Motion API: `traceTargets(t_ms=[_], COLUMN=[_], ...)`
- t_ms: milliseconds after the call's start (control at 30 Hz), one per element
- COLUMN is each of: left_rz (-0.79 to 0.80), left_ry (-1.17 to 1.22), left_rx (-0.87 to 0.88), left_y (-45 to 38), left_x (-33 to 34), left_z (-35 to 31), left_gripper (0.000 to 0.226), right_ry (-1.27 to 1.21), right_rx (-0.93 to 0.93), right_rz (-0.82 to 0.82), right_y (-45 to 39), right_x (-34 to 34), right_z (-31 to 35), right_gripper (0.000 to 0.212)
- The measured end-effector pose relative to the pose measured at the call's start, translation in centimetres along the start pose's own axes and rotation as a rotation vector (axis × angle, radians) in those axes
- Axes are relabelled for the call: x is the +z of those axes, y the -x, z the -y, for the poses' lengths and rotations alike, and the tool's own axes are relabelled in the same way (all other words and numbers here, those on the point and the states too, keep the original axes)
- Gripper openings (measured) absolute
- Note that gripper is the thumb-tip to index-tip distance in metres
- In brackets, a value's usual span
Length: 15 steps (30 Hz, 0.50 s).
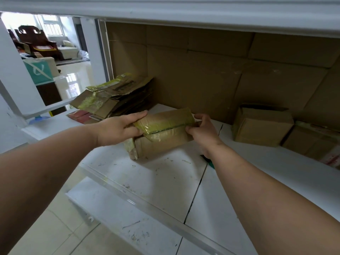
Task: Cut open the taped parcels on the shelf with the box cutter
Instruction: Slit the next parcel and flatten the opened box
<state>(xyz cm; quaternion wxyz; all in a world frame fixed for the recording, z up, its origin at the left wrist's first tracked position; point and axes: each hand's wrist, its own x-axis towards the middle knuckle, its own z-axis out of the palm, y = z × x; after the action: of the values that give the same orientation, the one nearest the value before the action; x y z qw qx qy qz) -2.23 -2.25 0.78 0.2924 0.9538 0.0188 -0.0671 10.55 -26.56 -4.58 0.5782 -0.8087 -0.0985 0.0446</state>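
The parcel [163, 133] is brown card under yellowish-green tape, like the flattened boxes [114, 96] beside red packets [81, 115]; the shelf [165, 179] is white with dark scuffs, its back [211, 70] lined in brown card, and a teal bag [39, 69] carries a white mark.

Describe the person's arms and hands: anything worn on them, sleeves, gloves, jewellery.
Both arms are bare over all that shows of them, with no sleeve in view. The left hand and the right hand are ungloved. No watch, bracelet or ring shows on either wrist or on the fingers in view. No markings or bandages are visible.
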Motion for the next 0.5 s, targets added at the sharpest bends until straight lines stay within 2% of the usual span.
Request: traceTargets(t_ms=[100,200,267,367,433,500], left_rz=[0.103,0.109,0.042,-0.15,-0.241,-0.277], left_ry=[-0.018,0.013,-0.058,-0.411,-0.588,-0.633], left_rx=[-0.062,-0.053,-0.059,-0.064,-0.048,-0.048], left_y=[0.0,0.1,0.0,-0.3,-0.7,-1.1], left_x=[-1.3,-1.7,-1.6,-0.8,-0.1,0.2], left_z=[-1.1,-1.9,-2.3,-2.9,-3.5,-3.8], left_gripper=[0.058,0.057,0.056,0.082,0.084,0.083], right_ry=[0.017,0.016,0.02,0.037,0.051,0.068], right_rx=[-0.013,-0.023,-0.034,-0.052,-0.063,-0.062], right_rz=[-0.005,-0.015,-0.022,-0.033,-0.036,-0.039], right_y=[0.0,0.1,0.2,0.3,0.4,0.4], right_x=[0.1,0.2,0.3,0.5,0.6,0.7], right_z=[0.2,0.4,0.4,0.7,0.9,0.9], right_gripper=[0.044,0.041,0.04,0.037,0.035,0.032])
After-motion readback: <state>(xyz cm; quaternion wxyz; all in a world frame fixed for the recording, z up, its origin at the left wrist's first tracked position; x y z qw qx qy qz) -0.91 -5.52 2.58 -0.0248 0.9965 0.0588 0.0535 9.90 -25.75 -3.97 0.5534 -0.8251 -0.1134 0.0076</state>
